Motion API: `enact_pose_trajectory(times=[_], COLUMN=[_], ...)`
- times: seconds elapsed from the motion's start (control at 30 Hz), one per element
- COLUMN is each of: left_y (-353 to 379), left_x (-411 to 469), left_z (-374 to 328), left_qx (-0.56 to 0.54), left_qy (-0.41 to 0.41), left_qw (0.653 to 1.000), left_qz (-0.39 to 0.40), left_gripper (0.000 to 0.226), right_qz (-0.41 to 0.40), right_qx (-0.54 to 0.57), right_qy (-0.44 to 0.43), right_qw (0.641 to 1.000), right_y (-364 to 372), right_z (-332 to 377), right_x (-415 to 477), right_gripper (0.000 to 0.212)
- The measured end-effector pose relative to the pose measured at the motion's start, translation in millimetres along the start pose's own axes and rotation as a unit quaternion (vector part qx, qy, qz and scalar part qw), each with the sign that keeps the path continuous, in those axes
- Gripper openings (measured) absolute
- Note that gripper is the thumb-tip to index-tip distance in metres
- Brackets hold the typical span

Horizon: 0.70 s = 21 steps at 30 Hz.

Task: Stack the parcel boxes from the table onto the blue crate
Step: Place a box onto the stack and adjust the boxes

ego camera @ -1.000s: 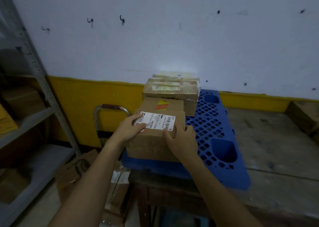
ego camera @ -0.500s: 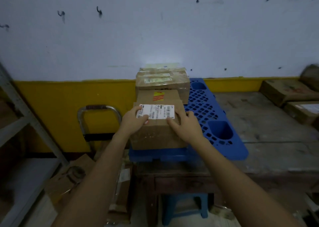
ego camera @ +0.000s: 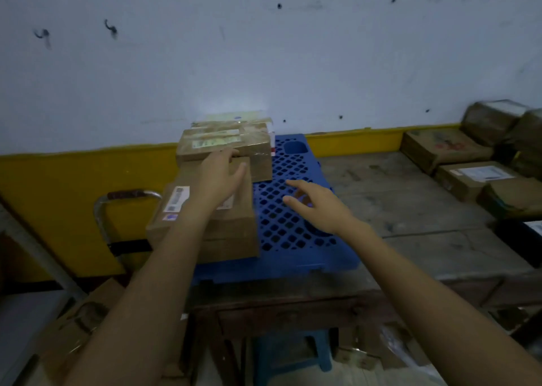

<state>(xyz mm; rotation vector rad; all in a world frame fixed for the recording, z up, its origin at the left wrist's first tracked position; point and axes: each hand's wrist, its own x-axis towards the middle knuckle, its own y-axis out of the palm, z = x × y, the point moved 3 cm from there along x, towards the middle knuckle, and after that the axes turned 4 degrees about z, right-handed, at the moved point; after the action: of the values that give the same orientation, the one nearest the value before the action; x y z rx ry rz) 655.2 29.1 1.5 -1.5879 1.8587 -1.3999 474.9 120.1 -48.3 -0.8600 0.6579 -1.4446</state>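
A blue perforated crate (ego camera: 290, 218) lies on the wooden table (ego camera: 410, 209). On its left half sits a brown parcel box (ego camera: 228, 233) with a white label, and behind it a stack of taped boxes (ego camera: 225, 148) against the wall. My left hand (ego camera: 220, 174) rests flat on top of the near box, fingers straight and reaching toward the stack. Over the bare right part of the crate my right hand (ego camera: 316, 204) hovers with fingers spread, holding nothing. More parcel boxes (ego camera: 469, 174) wait at the table's right end.
A metal trolley handle (ego camera: 129, 198) stands left of the table before the yellow wall band. Cardboard (ego camera: 82, 321) lies on the floor at lower left, and a blue stool (ego camera: 293, 353) stands under the table. A grey shelf upright (ego camera: 38, 256) is at far left.
Both hands have let go of the near box's front corners. The left hand slid forward over its top, the right lifted off to the right over the crate. The view swung right.
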Motion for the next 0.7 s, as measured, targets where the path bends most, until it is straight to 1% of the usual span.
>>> enact_pose_trajectory(times=[0.1, 0.27, 0.33, 0.43, 0.53, 0.6, 0.7], left_y=[35.2, 104.6, 132.1, 169.0, 201.7, 223.4, 254.8], left_x=[9.9, 26.8, 32.6, 38.4, 44.6, 52.4, 72.0], left_z=[-58.0, -158.4, -199.2, -258.5, -309.6, -342.0, -387.2], left_qx=[0.041, 0.048, 0.037, 0.018, -0.018, -0.032, -0.050], left_qy=[0.040, 0.081, 0.098, 0.120, 0.139, 0.156, 0.187], left_qw=[0.998, 0.995, 0.993, 0.991, 0.988, 0.985, 0.979], left_qz=[0.017, 0.046, 0.049, 0.061, 0.062, 0.062, 0.066], left_gripper=[0.041, 0.041, 0.041, 0.039, 0.035, 0.033, 0.031], right_qz=[-0.014, -0.072, -0.092, -0.108, -0.119, -0.123, -0.142], right_qx=[-0.048, -0.144, -0.164, -0.181, -0.188, -0.193, -0.205], right_qy=[-0.012, -0.013, -0.014, -0.014, -0.001, 0.024, 0.054], right_qw=[0.999, 0.987, 0.982, 0.977, 0.975, 0.973, 0.967], right_y=[-34.8, -98.4, -120.3, -146.9, -170.0, -188.3, -215.9], right_z=[-36.1, -114.2, -146.9, -194.7, -237.8, -264.6, -303.4], right_x=[-21.8, -72.2, -92.8, -119.2, -137.3, -144.5, -148.9], right_gripper=[0.050, 0.046, 0.047, 0.057, 0.052, 0.050, 0.055])
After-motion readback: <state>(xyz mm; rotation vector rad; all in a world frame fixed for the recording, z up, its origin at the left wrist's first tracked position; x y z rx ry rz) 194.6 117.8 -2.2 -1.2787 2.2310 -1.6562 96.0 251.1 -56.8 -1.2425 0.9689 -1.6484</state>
